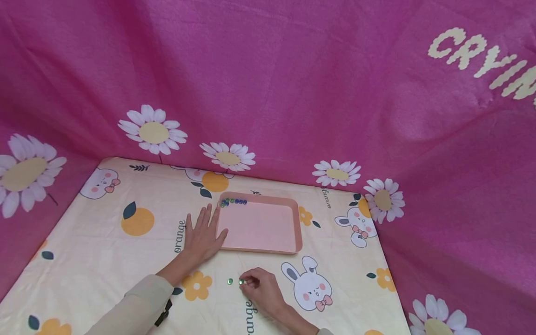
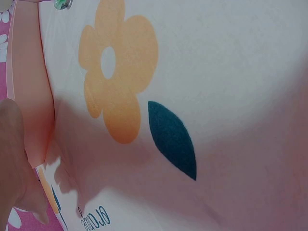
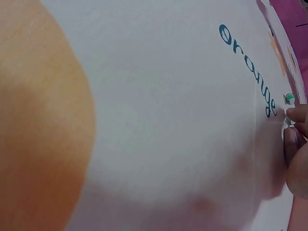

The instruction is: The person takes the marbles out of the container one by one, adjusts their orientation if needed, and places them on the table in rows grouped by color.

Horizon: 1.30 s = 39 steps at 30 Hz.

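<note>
A shallow pink tray (image 1: 259,250) lies on the patterned cloth. My left hand (image 1: 203,237) rests at its left side, fingers spread and straight, the thumb over the near left rim. Several blue and green glass marbles (image 1: 236,201) sit in the tray's far left corner, in a row along the far wall. In front of the tray, my right hand (image 1: 264,288) pinches a green glass marble (image 3: 288,119) between thumb and forefinger, down at the cloth. Just left of it, a second green marble (image 1: 230,281) lies loose on the cloth.
The cream tablecloth (image 1: 167,270) carries printed oranges, flowers and rabbits. A magenta curtain (image 1: 268,93) with daisies hangs behind the table and at both sides. A small black object (image 1: 163,313) shows below the left sleeve.
</note>
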### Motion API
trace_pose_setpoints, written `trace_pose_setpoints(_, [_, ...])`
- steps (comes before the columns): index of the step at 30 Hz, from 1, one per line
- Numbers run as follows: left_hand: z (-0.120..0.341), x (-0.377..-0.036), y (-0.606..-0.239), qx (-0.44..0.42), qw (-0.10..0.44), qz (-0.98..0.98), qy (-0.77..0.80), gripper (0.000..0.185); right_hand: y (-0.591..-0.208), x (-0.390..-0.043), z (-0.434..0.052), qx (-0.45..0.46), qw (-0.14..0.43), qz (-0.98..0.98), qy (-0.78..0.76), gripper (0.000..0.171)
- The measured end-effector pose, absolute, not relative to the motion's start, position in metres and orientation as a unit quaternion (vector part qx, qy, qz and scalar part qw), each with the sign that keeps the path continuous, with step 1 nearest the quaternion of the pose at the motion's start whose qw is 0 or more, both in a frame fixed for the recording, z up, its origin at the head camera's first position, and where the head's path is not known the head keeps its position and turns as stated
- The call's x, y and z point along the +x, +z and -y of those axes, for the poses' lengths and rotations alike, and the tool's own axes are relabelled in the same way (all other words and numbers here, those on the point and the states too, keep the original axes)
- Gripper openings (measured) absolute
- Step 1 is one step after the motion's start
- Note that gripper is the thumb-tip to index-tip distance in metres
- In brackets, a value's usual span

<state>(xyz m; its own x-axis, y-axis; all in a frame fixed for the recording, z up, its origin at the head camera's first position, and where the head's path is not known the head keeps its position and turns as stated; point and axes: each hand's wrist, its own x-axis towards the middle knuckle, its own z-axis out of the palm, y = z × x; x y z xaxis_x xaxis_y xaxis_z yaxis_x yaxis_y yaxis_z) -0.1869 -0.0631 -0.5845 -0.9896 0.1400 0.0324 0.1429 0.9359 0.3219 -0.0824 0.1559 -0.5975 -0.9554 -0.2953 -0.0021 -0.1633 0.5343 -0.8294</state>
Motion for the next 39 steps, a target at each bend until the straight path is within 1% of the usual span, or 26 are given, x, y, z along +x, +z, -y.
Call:
trace_pose_setpoints(6, [0.062, -0.186, -0.584, -0.071, 0.000, 0.984, -0.166, 0.081, -0.595, -0.083, -0.156, -0.133, 0.073, -0.874, -0.461, 0.017])
trace_pose_setpoints(9, [0.062, -0.186, -0.584, -0.070, -0.004, 0.983, -0.167, 0.082, -0.590, -0.085, -0.156, -0.127, 0.063, -0.874, -0.465, 0.015])
trace_pose_setpoints(14, [0.062, -0.186, -0.584, -0.072, -0.002, 0.983, -0.168, 0.081, -0.577, -0.099, -0.154, -0.114, 0.021, -0.862, -0.494, 0.012])
trace_pose_setpoints(18, [0.062, -0.186, -0.584, -0.071, 0.002, 0.984, -0.164, 0.081, -0.568, -0.117, -0.153, -0.112, -0.017, -0.848, -0.518, 0.014])
trace_pose_setpoints(22, [0.062, -0.187, -0.584, -0.071, 0.005, 0.984, -0.163, 0.081, -0.559, -0.138, -0.151, -0.111, -0.038, -0.848, -0.518, 0.015])
trace_pose_setpoints(32, [0.063, -0.187, -0.583, -0.073, 0.009, 0.984, -0.160, 0.082, -0.548, -0.192, -0.131, -0.111, -0.023, -0.861, -0.496, 0.019])
trace_pose_setpoints(39, [0.063, -0.187, -0.584, -0.073, 0.009, 0.984, -0.164, 0.082, -0.547, -0.220, -0.110, -0.097, 0.015, -0.882, -0.461, 0.021])
